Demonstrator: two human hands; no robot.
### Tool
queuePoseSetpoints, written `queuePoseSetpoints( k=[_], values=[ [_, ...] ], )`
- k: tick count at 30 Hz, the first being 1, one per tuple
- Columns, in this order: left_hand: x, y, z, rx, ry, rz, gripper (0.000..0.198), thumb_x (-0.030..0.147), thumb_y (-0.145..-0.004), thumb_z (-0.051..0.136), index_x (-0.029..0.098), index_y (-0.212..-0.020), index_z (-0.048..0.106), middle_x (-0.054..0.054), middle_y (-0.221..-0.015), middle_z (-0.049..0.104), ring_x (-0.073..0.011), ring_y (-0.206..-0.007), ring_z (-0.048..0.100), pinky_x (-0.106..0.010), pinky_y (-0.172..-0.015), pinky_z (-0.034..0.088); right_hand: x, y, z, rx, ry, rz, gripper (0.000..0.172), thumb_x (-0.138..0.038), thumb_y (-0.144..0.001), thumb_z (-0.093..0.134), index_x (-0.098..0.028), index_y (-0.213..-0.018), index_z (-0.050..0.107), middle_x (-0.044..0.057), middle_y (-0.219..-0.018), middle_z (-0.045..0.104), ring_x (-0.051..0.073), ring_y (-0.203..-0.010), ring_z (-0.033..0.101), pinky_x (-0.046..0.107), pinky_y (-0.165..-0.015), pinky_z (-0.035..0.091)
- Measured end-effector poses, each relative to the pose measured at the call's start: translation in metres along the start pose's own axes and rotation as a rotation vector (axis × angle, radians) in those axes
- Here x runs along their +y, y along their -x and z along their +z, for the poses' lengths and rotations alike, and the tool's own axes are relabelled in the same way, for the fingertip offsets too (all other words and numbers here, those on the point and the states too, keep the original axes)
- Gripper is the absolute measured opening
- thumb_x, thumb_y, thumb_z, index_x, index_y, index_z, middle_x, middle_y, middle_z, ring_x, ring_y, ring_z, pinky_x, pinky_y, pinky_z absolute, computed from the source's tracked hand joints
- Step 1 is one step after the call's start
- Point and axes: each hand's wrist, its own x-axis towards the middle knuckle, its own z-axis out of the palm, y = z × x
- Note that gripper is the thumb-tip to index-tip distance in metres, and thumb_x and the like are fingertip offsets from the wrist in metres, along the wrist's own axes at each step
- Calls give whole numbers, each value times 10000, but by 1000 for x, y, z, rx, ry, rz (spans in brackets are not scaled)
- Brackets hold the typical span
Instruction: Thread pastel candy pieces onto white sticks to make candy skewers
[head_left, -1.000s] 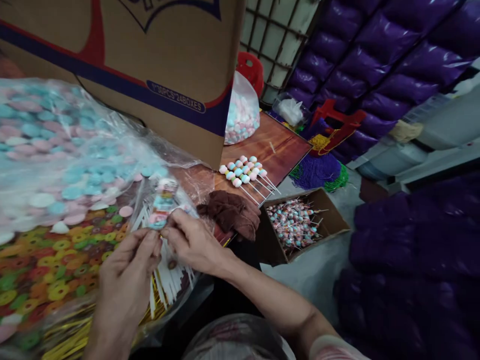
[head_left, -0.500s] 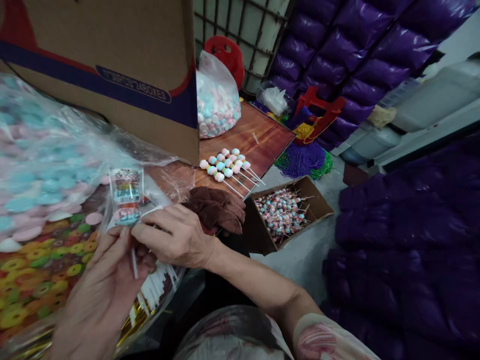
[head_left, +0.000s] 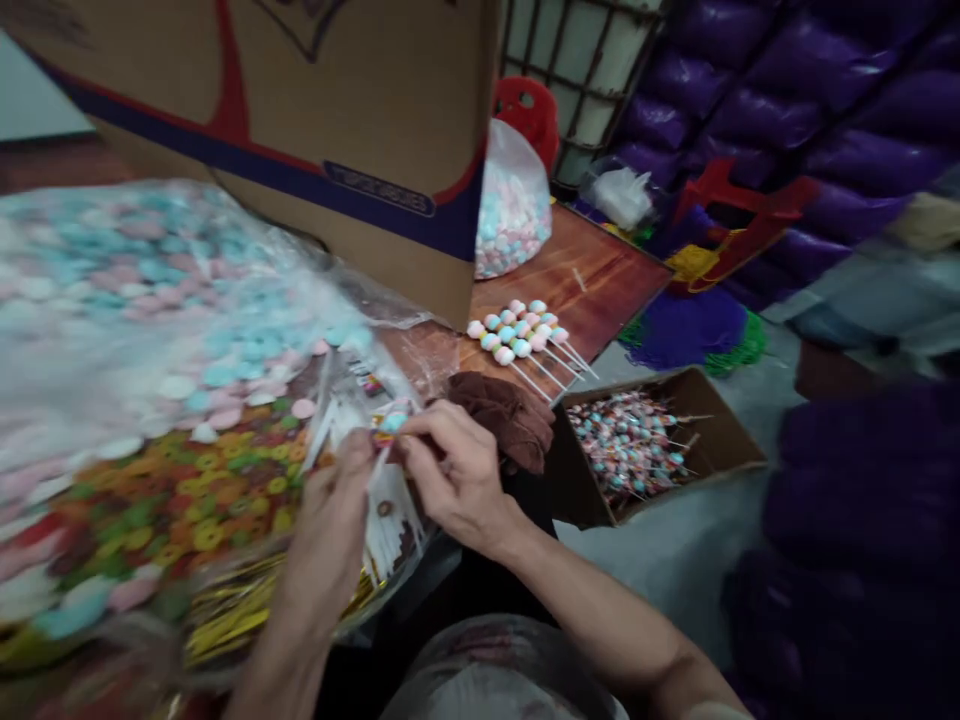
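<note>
Between my two hands is a candy skewer (head_left: 394, 420), a white stick with pastel blue and pink marshmallow at its top, partly blurred. My left hand (head_left: 341, 500) pinches it from the left. The fingers of my right hand (head_left: 457, 470) close on its right side, just below the candy. Beneath them lie many loose white sticks (head_left: 390, 535) and gold twist ties (head_left: 236, 610). Ring gummies (head_left: 210, 490) in mixed colours spread to the left. Pastel marshmallows (head_left: 150, 260) lie behind them, partly under clear plastic.
A large cardboard carton (head_left: 300, 120) stands behind the work area. Several unwrapped marshmallow skewers (head_left: 517, 330) rest on the brown table (head_left: 592, 270), near a brown cloth (head_left: 499, 420). An open box (head_left: 720, 430) on the floor holds wrapped skewers. Purple packs (head_left: 847, 560) are stacked at right.
The view has swung left, so things sit further right in it. The wrapped candy was upright above my hands; now it sits lower between my fingers and its printed wrapper face is not clear.
</note>
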Motion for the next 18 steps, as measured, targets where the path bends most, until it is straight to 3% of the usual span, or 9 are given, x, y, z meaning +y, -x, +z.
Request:
queuePoseSetpoints(
  k=[1,3,4,6,9,12,14,16,18],
  values=[
    [-3,2,2,10,-19,12,302,428,-727,784,134,-726,715,-37,-734,680,-131,-659,593,-220,-587,494,-1,2,-2,18,-32,17,151,-181,-917,514,-188,-823,633,39,-783,649,161,-769,601,311,-765,486],
    [-8,6,7,-118,-54,10,271,407,-751,769,138,-747,733,-51,-817,708,-140,-749,616,-232,-697,509,-1,9,-8,13,-124,102,148,-184,-914,542,-186,-842,672,44,-810,670,164,-771,615,309,-754,492],
    [-11,7,10,-203,-60,11,244,383,-765,762,142,-805,753,-58,-879,719,-148,-800,628,-248,-766,509,0,13,-13,7,-178,174,150,-190,-914,554,-188,-843,687,40,-822,676,163,-771,625,300,-743,497],
    [-18,8,17,-258,-22,4,223,343,-776,749,161,-902,774,-62,-940,726,-163,-850,640,-274,-815,502,3,23,-25,-17,-234,352,156,-221,-921,573,-203,-869,719,32,-854,698,168,-820,647,292,-782,503],
    [-29,11,29,-202,-67,39,158,290,-752,755,171,-855,778,-47,-855,721,-157,-798,635,-277,-771,496,11,43,-44,-64,-237,524,139,-297,-900,632,-209,-916,739,28,-830,694,177,-826,645,284,-772,504],
    [-40,15,38,-252,-254,152,109,271,-729,764,167,-711,741,-30,-739,685,-136,-688,597,-260,-661,466,16,64,-57,-22,-330,682,163,-346,-828,722,-190,-870,733,16,-715,633,140,-676,569,245,-621,463],
    [-43,13,39,-333,-372,213,122,293,-737,764,174,-745,741,-32,-761,686,-134,-677,581,-258,-633,446,21,75,-64,92,-484,779,182,-349,-770,773,-180,-789,708,-4,-642,554,124,-636,515,241,-590,441],
    [-40,3,34,-340,-484,294,130,313,-784,724,184,-798,737,-35,-793,686,-142,-699,580,-267,-652,445,29,81,-76,291,-638,836,185,-301,-716,809,-186,-749,667,-36,-609,464,105,-604,463,242,-591,443],
    [-32,-17,24,-179,-615,422,128,286,-859,628,192,-821,707,-42,-830,679,-165,-777,596,-294,-735,457,41,82,-95,519,-750,839,192,-249,-702,805,-200,-755,627,-60,-624,393,82,-558,392,233,-566,430]
  ],
)
